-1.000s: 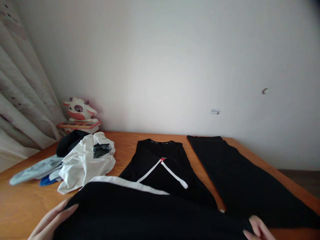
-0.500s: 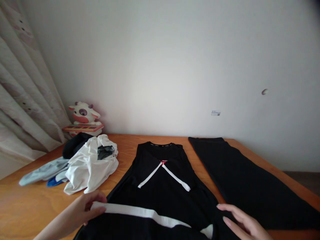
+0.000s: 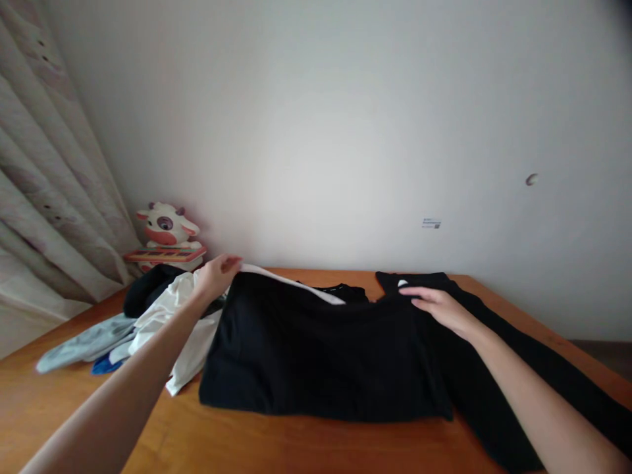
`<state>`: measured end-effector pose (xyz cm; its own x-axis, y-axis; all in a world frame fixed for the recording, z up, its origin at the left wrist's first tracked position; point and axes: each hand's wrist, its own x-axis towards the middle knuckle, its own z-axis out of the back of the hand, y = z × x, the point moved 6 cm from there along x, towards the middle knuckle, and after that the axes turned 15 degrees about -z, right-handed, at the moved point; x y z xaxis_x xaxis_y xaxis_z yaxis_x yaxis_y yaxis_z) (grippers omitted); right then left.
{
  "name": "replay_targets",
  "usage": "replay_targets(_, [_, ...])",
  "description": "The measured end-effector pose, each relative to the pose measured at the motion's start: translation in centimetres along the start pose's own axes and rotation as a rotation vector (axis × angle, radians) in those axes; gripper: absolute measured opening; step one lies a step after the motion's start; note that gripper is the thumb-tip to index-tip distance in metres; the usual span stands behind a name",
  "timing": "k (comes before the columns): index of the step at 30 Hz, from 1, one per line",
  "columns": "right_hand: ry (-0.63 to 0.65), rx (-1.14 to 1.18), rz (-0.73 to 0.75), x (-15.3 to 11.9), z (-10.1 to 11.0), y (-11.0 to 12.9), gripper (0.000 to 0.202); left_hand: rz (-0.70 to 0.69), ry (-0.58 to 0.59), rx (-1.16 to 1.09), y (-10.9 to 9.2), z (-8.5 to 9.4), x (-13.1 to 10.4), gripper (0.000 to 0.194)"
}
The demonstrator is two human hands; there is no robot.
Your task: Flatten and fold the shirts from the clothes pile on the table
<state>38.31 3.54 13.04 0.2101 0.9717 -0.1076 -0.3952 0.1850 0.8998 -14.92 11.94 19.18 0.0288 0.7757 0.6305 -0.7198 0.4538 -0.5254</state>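
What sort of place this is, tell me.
Probably a room in a home, perhaps a child's: a cow-shaped toy keyboard stands by a patterned curtain, and a clothes pile lies on the wooden table.

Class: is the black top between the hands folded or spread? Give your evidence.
The black top is partly folded: left hand and right hand hold its white-trimmed hem raised, its neckline showing just behind.

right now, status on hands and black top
Left hand pinching white-edged hem, right hand holding other corner. Black top raised between them. White cloth close left, black cloth close right.
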Motion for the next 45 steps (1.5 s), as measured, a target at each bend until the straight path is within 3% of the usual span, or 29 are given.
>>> replay_targets(3, [-0.082,-0.055,-0.042,3.0,-1.1,-0.5,0.048,-0.056,0.065,0.066,-0.1,-4.0,0.9,0.050])
replay_targets(5, [-0.109,-0.106,-0.086,2.8,-1.7,-2.5,0.052,-0.097,0.252,0.016,0.3,-6.7,-1.9,0.054])
replay_targets(7, [-0.122,-0.151,-0.126,1.3,-1.9,-5.3,0.054,-0.194,0.390,0.039,0.6,-7.9,-6.5,0.052])
replay_targets(9, [-0.131,-0.216,-0.160,-0.9,-1.8,-8.4,0.053,-0.204,0.457,0.130,1.6,-7.6,-11.6,0.046])
replay_targets(11, [-0.086,-0.261,-0.203,-2.9,-1.9,-11.2,0.051,-0.114,0.453,0.235,3.1,-6.3,-15.6,0.049])
replay_targets(14, [-0.042,-0.253,-0.225,-4.7,-2.2,-13.4,0.053,0.112,0.403,0.347,5.1,-4.2,-18.5,0.050])
replay_targets(18, [-0.066,-0.281,-0.225,-4.7,-3.0,-13.0,0.048,0.185,0.407,0.149,5.2,-4.3,-17.9,0.051])
replay_targets(21, [-0.117,-0.227,-0.193,-4.6,-3.4,-11.9,0.047,0.200,0.272,-0.144,4.1,-4.6,-16.7,0.054])
replay_targets(24, [-0.142,-0.025,-0.216,-5.2,-3.2,-11.3,0.047,0.322,0.125,-0.439,3.5,-4.2,-16.6,0.055])
replay_targets(29, [-0.020,0.300,-0.267,-8.0,-2.7,-11.4,0.045,0.463,0.029,-0.766,3.1,-2.4,-18.0,0.049])
replay_targets(32, [0.050,0.263,-0.393,-9.8,-3.1,-11.9,0.044,0.604,0.078,-0.834,3.5,-2.1,-19.5,0.048])
replay_targets(35, [0.110,0.166,-0.496,-10.8,-4.0,-12.1,0.047,0.761,0.144,-0.809,4.0,-2.4,-20.9,0.060])
replay_targets(37, [0.105,0.147,-0.497,-10.9,-4.4,-12.1,0.046,0.743,0.154,-0.777,4.0,-2.4,-21.1,0.067])
replay_targets(41, [0.012,0.252,-0.475,-10.8,-3.9,-12.8,0.044,0.569,0.107,-0.768,3.7,-1.1,-20.8,0.066])
replay_targets(45, [-0.047,0.344,-0.526,-11.7,-3.3,-14.2,0.046,0.608,0.186,-0.835,3.7,-1.1,-21.9,0.051])
